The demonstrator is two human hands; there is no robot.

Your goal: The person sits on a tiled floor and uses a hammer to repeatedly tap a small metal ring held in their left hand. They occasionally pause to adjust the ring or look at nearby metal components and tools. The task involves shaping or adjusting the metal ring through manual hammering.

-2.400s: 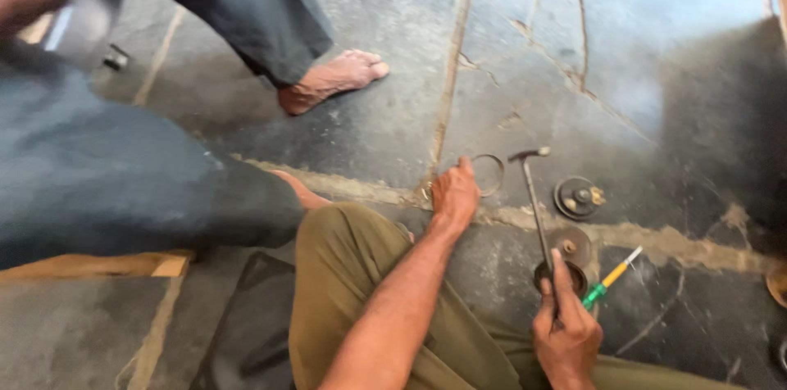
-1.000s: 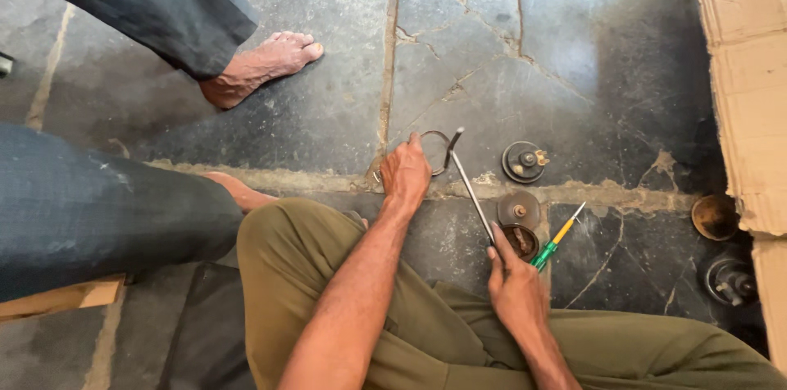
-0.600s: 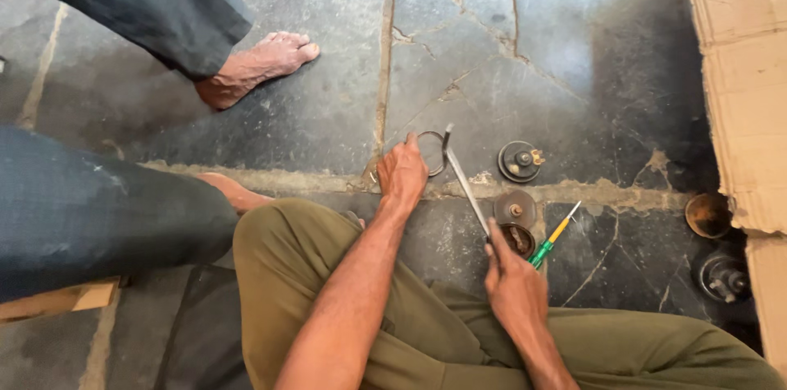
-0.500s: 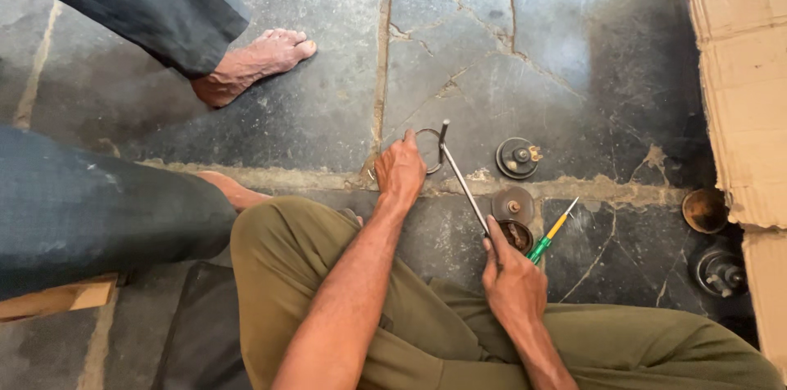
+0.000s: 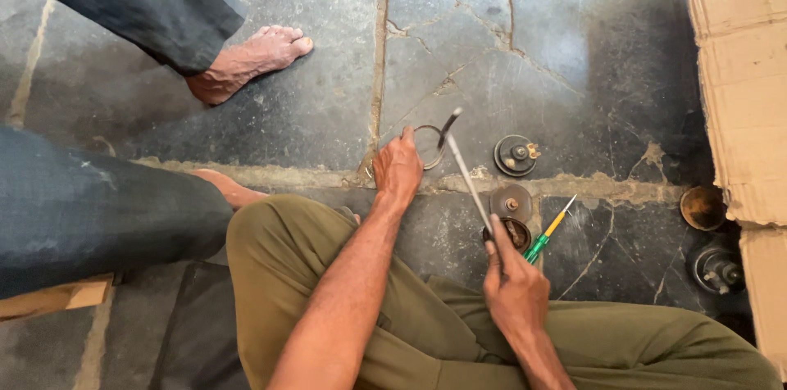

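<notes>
Two bare hands over a cracked stone floor point(image 5: 311, 111). Left hand point(image 5: 399, 170), fingers bent, pins a thin metal ring point(image 5: 428, 147) at its 12 o'clock against the mortar seam. Right hand point(image 5: 512, 287), closed around a slim hammer point(image 5: 467, 181) and seemingly a green-and-yellow screwdriver point(image 5: 548, 233), tilts the hammerhead over the ring. Round metal discs point(image 5: 515, 155) sit at the ring's 3 to 5 o'clock. Looks like lining up a strike on the ring; calls for a short, square tap, fingertips kept clear.
</notes>
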